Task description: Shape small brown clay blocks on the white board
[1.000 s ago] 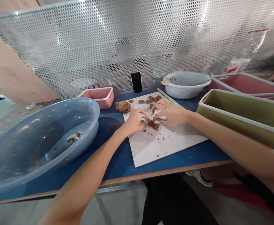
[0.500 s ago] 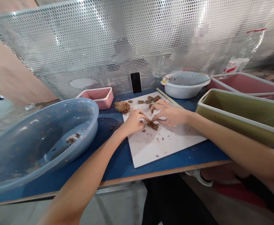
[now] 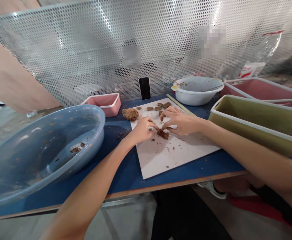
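A small dark brown lump of clay [image 3: 163,134] lies on the white board [image 3: 158,163], with crumbs scattered around it. From its left, my left hand [image 3: 144,129] presses bent fingertips against the lump. My right hand [image 3: 179,122] comes in from the other side, thumb and fingers curled down onto the clay. Both sets of fingertips hide part of it. Several flat clay pieces [image 3: 157,108] sit along the board's far side. At the board's far left corner rests a larger rough clay lump [image 3: 130,114].
A big blue basin [image 3: 96,116] stands left, a small pink tub [image 3: 113,103] behind it. A phone [image 3: 145,88] leans on the perforated screen. A pale stick [image 3: 180,104] lies along the board. Right are a white basin [image 3: 194,98], green tub [image 3: 250,131] and plastic bottle [image 3: 254,68].
My hands stay almost in place, with slight finger movement on the clay lump. Another person's hand at the far right edge is no longer in view.
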`<action>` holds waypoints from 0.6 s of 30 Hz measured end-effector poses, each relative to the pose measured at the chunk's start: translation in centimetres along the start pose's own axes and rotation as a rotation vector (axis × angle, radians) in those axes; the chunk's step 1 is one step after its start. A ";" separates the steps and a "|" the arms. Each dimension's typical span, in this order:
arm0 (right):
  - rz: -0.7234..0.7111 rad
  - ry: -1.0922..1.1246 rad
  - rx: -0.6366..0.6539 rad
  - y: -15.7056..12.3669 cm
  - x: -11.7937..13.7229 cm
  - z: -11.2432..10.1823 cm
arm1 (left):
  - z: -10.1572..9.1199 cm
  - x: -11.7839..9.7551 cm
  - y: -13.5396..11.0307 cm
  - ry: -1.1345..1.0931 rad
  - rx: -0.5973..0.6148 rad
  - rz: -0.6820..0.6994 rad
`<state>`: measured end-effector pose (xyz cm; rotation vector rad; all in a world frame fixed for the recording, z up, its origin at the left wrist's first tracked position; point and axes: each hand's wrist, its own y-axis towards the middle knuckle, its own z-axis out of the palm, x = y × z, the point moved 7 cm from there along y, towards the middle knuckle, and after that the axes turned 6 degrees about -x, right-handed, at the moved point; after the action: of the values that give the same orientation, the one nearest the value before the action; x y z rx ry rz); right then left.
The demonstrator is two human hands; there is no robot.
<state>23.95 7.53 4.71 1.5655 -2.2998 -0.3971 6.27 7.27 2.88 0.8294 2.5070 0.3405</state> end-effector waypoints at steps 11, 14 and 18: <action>0.021 -0.087 0.016 0.5 -0.4 0.4 | -0.6 0.7 0.1 -0.008 -0.066 -0.119; -0.021 -0.092 0.026 0.7 -0.3 0.6 | -0.5 0.8 0.1 0.002 -0.062 -0.123; -0.040 -0.068 0.023 0.9 -0.4 1.2 | -0.3 0.9 0.1 0.006 -0.067 -0.120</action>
<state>22.85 8.26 3.99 1.6348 -2.3350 -0.4427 5.54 7.86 2.90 0.6501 2.5221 0.3841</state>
